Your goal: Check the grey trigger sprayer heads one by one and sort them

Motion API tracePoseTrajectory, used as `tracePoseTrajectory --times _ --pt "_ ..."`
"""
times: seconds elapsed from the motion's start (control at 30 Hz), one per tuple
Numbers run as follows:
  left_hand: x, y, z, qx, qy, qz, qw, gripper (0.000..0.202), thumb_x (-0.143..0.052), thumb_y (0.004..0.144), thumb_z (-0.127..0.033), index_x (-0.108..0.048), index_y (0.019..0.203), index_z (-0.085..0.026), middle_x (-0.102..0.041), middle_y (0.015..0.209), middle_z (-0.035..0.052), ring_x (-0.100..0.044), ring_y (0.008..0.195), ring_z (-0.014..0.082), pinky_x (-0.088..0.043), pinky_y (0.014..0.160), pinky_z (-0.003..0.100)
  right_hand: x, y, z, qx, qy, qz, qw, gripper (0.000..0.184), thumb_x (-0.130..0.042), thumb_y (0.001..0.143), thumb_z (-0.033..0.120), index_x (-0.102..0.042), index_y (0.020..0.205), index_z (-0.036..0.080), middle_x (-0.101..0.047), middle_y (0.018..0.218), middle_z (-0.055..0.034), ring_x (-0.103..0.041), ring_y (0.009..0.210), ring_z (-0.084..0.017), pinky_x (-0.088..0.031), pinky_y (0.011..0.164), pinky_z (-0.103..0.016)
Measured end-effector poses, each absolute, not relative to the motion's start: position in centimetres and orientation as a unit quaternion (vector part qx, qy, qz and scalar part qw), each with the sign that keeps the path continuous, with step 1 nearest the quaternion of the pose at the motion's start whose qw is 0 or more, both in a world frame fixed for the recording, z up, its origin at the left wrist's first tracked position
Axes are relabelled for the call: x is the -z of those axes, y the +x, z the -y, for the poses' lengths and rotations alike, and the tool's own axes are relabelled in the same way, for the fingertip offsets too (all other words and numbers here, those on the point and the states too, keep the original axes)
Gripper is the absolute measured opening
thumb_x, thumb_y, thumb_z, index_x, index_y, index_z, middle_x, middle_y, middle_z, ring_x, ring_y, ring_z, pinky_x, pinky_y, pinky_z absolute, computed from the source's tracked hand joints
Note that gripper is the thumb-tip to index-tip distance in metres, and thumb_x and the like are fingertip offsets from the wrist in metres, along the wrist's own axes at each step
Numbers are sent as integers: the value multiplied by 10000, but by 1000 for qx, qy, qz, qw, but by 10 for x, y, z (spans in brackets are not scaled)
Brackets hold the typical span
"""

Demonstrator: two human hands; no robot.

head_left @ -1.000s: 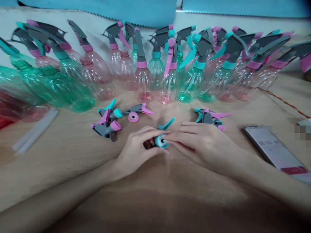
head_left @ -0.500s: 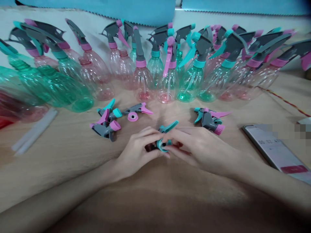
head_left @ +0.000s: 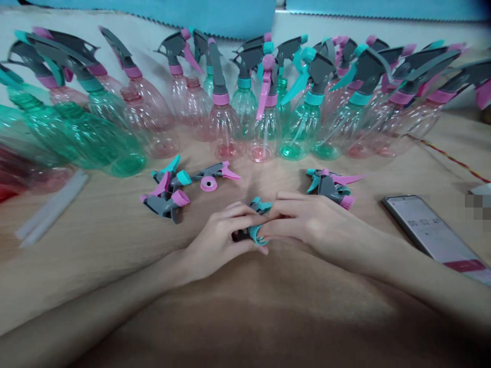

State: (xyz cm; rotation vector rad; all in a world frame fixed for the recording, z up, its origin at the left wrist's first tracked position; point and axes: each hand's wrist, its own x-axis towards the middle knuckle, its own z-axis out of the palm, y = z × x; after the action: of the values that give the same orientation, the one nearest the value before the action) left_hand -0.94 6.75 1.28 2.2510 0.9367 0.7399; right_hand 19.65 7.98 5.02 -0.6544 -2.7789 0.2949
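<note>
Lit phone (head_left: 431, 232) lying on a wooden table (head_left: 111, 225), twisted red-and-yellow cord (head_left: 452, 159) beyond it, blue zigzag-edged cloth (head_left: 215, 18) against a pale wall (head_left: 143, 43)

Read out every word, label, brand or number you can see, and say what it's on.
"00 02 4…", on the phone screen; the final digit is too blurred to read.
Any marks on its red bar: too blurred to read.
Bottles and spray heads: no readable text.

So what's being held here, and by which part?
The left hand holds a spray head by its body, beside the teal collar. The right hand has fingertips at the collar's opening; any grip there is hidden.
</note>
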Motion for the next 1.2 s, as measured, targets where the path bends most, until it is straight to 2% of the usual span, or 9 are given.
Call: tracePoseTrajectory --times 0.07,0.27,0.37,0.43,0.57,0.73,0.87,1.03,1.2 --pt "-12 -9 -67 -277 842 -354 297 218 -710 756 -240 -684 971 -219 -622 945 17 -571 851 155 -474 755 271 -49 196 -80 -91 -227 957 157 230 -460 905 145 -682 918 200 -593 810 -52 -504 785 -178 -388 609 -272" --pt "-16 -8 -67 -275 823 -372 329 90 -727 734 -262 -717 815 -225 -612 880 -5 -573 815 143 -467 722 252 -44 195 -83 -117 -192 954 199 304 -375 935 131 -673 896 172 -599 824 -58 -480 802 -162 -412 673 -279" --pt "-17 -12 -71 -283 796 -407 347 198 -718 745 -261 -700 938 -219 -620 899 1 -574 812 143 -457 707 250 -54 199 -80 -130 -192 949 215 302 -361 947 151 -661 919 167 -606 843 -60 -485 819 -162 -419 702 -295" --pt "-16 -15 -74 -304 774 -440 339 278 -708 758 -265 -670 1028 -211 -632 941 15 -573 830 152 -454 730 268 -69 205 -76 -143 -206 937 241 242 -411 933 167 -653 936 179 -621 884 -55 -514 839 -158 -426 738 -302" --pt "-14 -18 -75 -306 781 -439 322 321 -743 718 -302 -669 1020 -223 -626 940 9 -558 787 137 -444 678 245 -92 210 -70 -140 -298 896 299 134 -533 880 208 -661 861 244 -667 867 1 -583 865 -153 -440 742 -286" --pt "-14 -15 -71 -304 797 -418 312 282 -733 729 -308 -673 994 -233 -618 903 -3 -541 722 112 -430 621 217 -77 201 -76 -298 -374 844 243 175 -513 888 310 -661 828 237 -707 865 23 -639 768 -126 -468 624 -236" --pt "-15 -14 -72 -309 796 -416 313 254 -730 733 -297 -682 972 -228 -614 884 -5 -531 712 110 -412 608 215 -61 196 -82 -387 -382 809 221 102 -568 843 296 -643 848 226 -713 907 9 -656 780 -126 -497 661 -232" --pt "-15 -14 -72 -305 796 -418 315 260 -729 734 -292 -689 983 -229 -612 869 -10 -528 699 106 -403 602 212 -52 193 -82 -445 -376 776 241 126 -627 794 310 -592 752 196 -696 782 7 -651 740 -124 -492 657 -231" --pt "-15 -14 -72 -306 799 -418 305 324 -756 702 -297 -676 1007 -221 -598 844 -14 -528 710 110 -404 618 217 -50 194 -83 -516 -358 728 275 222 -653 790 281 -556 973 199 -671 775 21 -646 747 -126 -507 694 -255"
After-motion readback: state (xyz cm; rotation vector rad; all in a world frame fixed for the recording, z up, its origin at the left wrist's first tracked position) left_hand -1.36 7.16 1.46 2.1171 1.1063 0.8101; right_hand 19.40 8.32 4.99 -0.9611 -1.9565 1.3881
